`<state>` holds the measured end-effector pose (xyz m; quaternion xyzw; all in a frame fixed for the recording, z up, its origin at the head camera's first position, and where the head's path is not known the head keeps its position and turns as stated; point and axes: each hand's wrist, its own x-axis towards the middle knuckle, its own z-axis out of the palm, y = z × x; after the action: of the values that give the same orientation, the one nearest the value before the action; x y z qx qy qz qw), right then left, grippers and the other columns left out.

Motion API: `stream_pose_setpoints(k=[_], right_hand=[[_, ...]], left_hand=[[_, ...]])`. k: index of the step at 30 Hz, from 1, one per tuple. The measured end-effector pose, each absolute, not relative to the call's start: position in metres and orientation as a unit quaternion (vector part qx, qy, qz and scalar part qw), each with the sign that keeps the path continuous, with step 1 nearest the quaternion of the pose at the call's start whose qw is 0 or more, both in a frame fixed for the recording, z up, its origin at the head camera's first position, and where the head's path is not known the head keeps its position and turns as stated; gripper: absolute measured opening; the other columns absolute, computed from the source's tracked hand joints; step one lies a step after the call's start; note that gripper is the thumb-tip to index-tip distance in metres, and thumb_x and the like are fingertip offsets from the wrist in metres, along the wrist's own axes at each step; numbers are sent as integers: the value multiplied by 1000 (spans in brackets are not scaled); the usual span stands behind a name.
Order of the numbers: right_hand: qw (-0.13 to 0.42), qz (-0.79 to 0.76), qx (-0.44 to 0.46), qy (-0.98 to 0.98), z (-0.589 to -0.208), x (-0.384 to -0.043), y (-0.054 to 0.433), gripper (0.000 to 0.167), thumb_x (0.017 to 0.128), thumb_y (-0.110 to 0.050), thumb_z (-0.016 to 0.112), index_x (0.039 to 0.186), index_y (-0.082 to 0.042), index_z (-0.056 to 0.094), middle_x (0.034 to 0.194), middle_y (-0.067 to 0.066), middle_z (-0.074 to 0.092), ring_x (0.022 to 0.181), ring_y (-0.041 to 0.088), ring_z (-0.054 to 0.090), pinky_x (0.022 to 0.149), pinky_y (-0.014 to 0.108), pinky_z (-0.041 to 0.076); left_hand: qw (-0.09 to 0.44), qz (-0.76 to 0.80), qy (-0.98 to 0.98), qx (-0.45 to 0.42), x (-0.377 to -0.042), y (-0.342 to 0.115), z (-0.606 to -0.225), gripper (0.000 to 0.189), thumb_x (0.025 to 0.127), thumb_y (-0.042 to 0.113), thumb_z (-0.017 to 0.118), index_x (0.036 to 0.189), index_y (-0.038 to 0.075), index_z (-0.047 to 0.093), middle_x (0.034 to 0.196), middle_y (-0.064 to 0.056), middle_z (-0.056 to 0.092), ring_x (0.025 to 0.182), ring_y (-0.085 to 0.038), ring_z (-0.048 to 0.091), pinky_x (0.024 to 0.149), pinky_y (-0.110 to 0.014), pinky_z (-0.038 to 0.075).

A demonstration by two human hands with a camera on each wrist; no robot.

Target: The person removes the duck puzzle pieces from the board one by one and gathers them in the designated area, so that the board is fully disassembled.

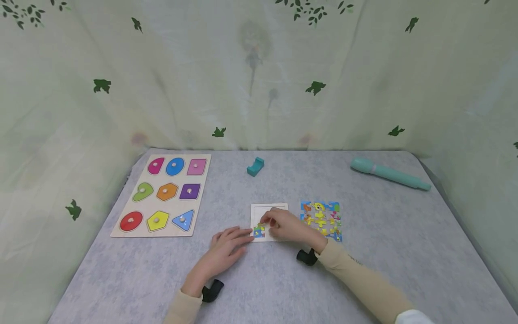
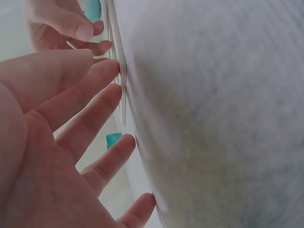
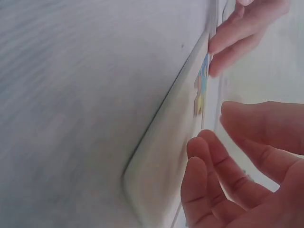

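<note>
A small white puzzle frame (image 1: 259, 212) lies flat in the middle of the table. Colourful jigsaw pieces (image 1: 259, 231), blue, green and yellow, sit in its lower-left corner. My left hand (image 1: 225, 246) has its fingers spread and nearly straight, with fingertips at the frame's left edge. Over the frame is my right hand (image 1: 289, 226), fingers bent and fingertips close to the upper side of those pieces. In the right wrist view a gap shows between thumb and fingers, and nothing is visible in it. To the right lie more jigsaw pieces (image 1: 319, 215), laid close together and partly hidden by my right wrist.
At the left lies a wooden shape board (image 1: 162, 209) with knobbed coloured shapes. A teal curved block (image 1: 256, 166) rests behind the frame. A long teal wand-shaped thing (image 1: 390, 173) lies at the back right. A leaf-patterned curtain (image 1: 251, 112) hangs behind the table.
</note>
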<state>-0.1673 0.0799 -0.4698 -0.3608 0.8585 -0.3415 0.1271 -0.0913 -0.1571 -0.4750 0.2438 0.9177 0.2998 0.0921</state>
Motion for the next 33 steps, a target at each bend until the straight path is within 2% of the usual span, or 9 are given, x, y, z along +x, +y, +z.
stream_pose_setpoints(k=[4, 14, 22, 33], right_hand=[[136, -341, -360, 858, -468, -167, 67, 25, 82, 6, 61, 106, -2, 64, 95, 5, 62, 84, 17, 56, 76, 29, 47], [138, -347, -345, 861, -473, -165, 59, 28, 83, 4, 64, 110, -4, 65, 88, 3, 56, 77, 14, 52, 68, 25, 45], [117, -364, -345, 857, -477, -168, 57, 25, 81, 8, 60, 101, -6, 68, 84, 0, 56, 73, 13, 50, 66, 25, 43], [159, -428, -267, 849, -473, -177, 92, 22, 84, 3, 60, 100, -12, 64, 79, -1, 55, 67, 14, 50, 61, 28, 41]], left_hand=[[88, 299, 918, 245, -90, -157, -475, 32, 97, 14, 56, 128, 10, 62, 142, -6, 48, 133, -34, 33, 100, -64, 18], [82, 310, 917, 236, -91, -156, -476, 30, 95, 12, 58, 124, 9, 65, 139, -6, 50, 130, -34, 36, 98, -64, 19], [89, 311, 915, 239, -93, -157, -477, 30, 96, 12, 58, 125, 10, 65, 139, -4, 50, 131, -33, 36, 99, -64, 19], [90, 307, 917, 240, -94, -158, -479, 29, 96, 15, 58, 125, 11, 65, 140, -2, 50, 132, -30, 36, 99, -63, 19]])
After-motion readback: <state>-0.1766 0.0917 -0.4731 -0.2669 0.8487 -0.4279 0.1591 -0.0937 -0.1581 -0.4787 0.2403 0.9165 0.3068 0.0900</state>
